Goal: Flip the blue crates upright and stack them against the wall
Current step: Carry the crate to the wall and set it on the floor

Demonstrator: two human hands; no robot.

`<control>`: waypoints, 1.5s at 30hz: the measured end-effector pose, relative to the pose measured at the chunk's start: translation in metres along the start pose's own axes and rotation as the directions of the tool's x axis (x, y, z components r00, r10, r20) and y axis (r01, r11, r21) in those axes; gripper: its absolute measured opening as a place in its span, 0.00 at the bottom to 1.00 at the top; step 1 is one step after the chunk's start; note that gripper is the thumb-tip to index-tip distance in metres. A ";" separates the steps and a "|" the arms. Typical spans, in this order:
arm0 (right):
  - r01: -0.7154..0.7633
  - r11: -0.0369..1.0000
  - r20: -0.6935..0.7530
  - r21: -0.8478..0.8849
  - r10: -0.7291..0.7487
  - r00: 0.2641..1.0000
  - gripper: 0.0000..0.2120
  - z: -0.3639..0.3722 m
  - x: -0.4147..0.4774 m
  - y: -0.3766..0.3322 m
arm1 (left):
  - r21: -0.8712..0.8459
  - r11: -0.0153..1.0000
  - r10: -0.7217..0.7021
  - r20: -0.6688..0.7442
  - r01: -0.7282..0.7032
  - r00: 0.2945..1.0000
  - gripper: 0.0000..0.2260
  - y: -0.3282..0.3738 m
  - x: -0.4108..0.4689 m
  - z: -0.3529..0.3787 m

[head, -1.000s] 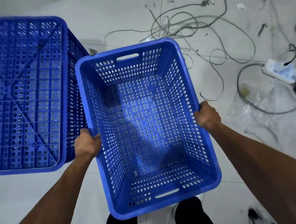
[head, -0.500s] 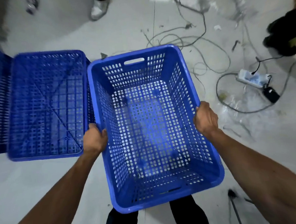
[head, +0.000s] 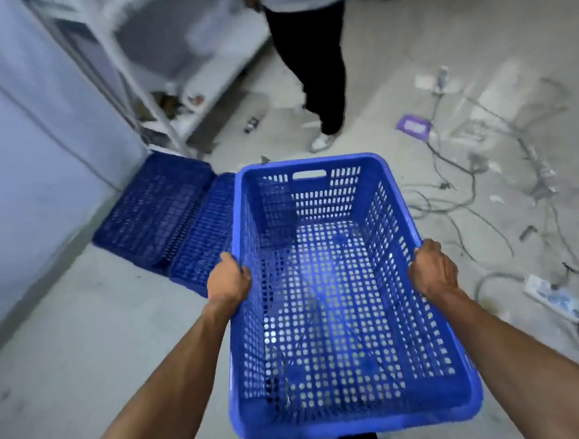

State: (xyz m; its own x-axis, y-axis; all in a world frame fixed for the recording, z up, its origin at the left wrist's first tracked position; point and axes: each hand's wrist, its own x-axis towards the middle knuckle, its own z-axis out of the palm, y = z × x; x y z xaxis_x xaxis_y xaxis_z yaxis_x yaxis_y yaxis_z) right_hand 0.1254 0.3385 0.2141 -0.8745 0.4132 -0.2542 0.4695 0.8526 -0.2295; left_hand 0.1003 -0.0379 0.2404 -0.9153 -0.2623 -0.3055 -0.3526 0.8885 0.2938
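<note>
I hold an upright blue crate (head: 315, 170), perforated and empty, off the floor in front of me. My left hand (head: 229, 282) grips its left rim and my right hand (head: 432, 271) grips its right rim. Two more blue crates lie bottom-up on the floor to the left: one (head: 155, 210) close to the pale wall (head: 23, 150), the other (head: 204, 238) beside it, partly hidden by the held crate.
A person (head: 316, 65) in dark trousers stands just beyond the crate. A white metal rack (head: 169, 57) stands at the back left by the wall. Loose cables (head: 476, 187), a power strip (head: 554, 296) and debris litter the floor to the right.
My view has lifted and swung left, bringing the wall, the rack and a standing person into sight. The held crate stays in both hands, and the overturned crates now look farther away.
</note>
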 end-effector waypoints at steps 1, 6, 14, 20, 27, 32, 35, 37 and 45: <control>0.043 0.999 -0.006 -0.005 -0.043 0.999 0.15 -0.010 -0.003 -0.013 | -0.012 1.000 -0.028 -0.030 0.028 0.999 0.11 -0.009 -0.012 -0.017; 0.250 0.967 -0.050 -0.055 -0.253 0.966 0.15 -0.042 -0.028 -0.085 | -0.046 0.993 -0.117 -0.213 0.109 0.970 0.12 -0.067 -0.066 -0.078; 0.573 0.796 -0.100 -0.196 -0.597 0.796 0.14 -0.038 -0.095 -0.238 | -0.164 0.951 -0.303 -0.343 0.261 0.889 0.13 -0.213 -0.110 -0.145; 0.703 0.667 -0.027 -0.247 -0.730 0.683 0.24 -0.009 -0.161 -0.367 | -0.253 0.882 -0.468 -0.381 0.397 0.798 0.13 -0.331 -0.139 -0.188; 0.841 0.475 0.055 -0.261 -0.862 0.504 0.26 0.020 -0.227 -0.490 | -0.355 0.767 -0.642 -0.426 0.535 0.638 0.14 -0.430 -0.172 -0.239; 0.899 0.354 0.127 -0.257 -0.910 0.395 0.29 0.045 -0.244 -0.572 | -0.511 0.616 -0.787 -0.393 0.599 0.475 0.15 -0.478 -0.172 -0.256; 0.925 0.299 0.164 -0.233 -0.926 0.341 0.28 0.065 -0.242 -0.622 | -0.552 0.534 -0.845 -0.356 0.640 0.398 0.15 -0.498 -0.159 -0.263; 0.945 0.271 0.160 -0.182 -0.940 0.301 0.22 0.081 -0.236 -0.661 | -0.562 0.488 -0.873 -0.333 0.668 0.357 0.17 -0.514 -0.142 -0.266; 0.980 0.144 0.210 -0.134 -0.963 0.170 0.12 0.127 -0.207 -0.809 | -0.580 0.383 -0.923 -0.272 0.719 0.272 0.16 -0.568 -0.065 -0.294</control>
State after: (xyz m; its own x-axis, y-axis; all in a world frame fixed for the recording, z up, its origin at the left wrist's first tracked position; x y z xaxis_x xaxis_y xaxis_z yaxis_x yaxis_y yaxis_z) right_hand -0.0583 -0.4777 0.3327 -0.5754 -0.8176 -0.0195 -0.8059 0.5709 -0.1568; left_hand 0.3024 -0.6360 0.3593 0.0231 -0.9939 -0.1075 -0.9058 -0.0664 0.4185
